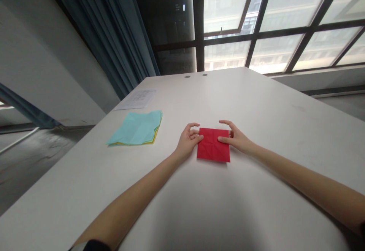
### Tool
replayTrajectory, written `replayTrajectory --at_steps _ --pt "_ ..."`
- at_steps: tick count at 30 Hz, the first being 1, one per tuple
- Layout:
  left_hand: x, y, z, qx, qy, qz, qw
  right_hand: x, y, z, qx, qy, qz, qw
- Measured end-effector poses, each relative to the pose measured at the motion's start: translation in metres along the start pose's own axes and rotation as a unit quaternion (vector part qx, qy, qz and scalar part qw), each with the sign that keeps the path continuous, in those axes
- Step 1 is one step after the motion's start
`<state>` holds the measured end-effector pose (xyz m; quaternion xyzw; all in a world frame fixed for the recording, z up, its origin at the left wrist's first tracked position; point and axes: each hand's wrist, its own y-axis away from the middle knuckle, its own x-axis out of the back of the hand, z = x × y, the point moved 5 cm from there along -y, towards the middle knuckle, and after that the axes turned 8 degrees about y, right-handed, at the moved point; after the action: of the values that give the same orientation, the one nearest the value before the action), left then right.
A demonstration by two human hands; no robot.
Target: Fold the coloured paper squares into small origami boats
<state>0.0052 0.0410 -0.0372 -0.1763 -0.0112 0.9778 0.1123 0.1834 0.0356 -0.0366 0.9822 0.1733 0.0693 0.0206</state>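
A creased red square of paper (213, 148) lies flat on the white table (256, 103) in front of me. My left hand (188, 139) pinches its upper left corner between thumb and curled fingers. My right hand (235, 137) grips the upper right edge, thumb pressed on the paper and fingers curved over the far side. Both forearms rest low over the tabletop.
A stack of coloured sheets (137, 128), light blue on top with yellow below, lies to the left. A printed white sheet (139, 99) sits beyond it near the table's left edge. Dark curtains (114, 42) and large windows (270, 19) stand behind the table.
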Motion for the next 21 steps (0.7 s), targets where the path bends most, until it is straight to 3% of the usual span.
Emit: replayTrajectory --at_steps 4,8,11,13,16,18,21 --pt "0.006 -0.003 0.001 -0.041 -0.01 0.055 0.998 -0.005 0.0 0.01 -0.029 -0.032 -0.047 0.998" --pt "0.014 -0.004 -0.001 -0.05 -0.05 0.099 0.993 0.006 -0.005 0.012 -0.003 0.021 0.016 1.0" --pt "0.016 -0.001 -0.002 -0.057 -0.178 0.086 0.979 0.016 -0.009 0.012 0.015 0.055 0.059 0.997" --pt "0.015 0.002 0.001 -0.091 -0.306 0.072 0.945 0.022 -0.011 0.011 0.028 0.088 0.068 0.993" --pt "0.005 0.01 0.011 -0.193 -0.475 0.047 0.857 0.028 -0.013 0.012 0.04 0.173 0.08 0.981" --pt "-0.005 0.014 0.013 -0.238 -0.549 -0.003 0.801 0.031 -0.012 0.011 0.061 0.238 0.093 0.965" --pt "-0.02 0.019 0.007 -0.253 -0.615 -0.1 0.74 0.032 -0.012 0.009 0.118 0.337 0.111 0.928"
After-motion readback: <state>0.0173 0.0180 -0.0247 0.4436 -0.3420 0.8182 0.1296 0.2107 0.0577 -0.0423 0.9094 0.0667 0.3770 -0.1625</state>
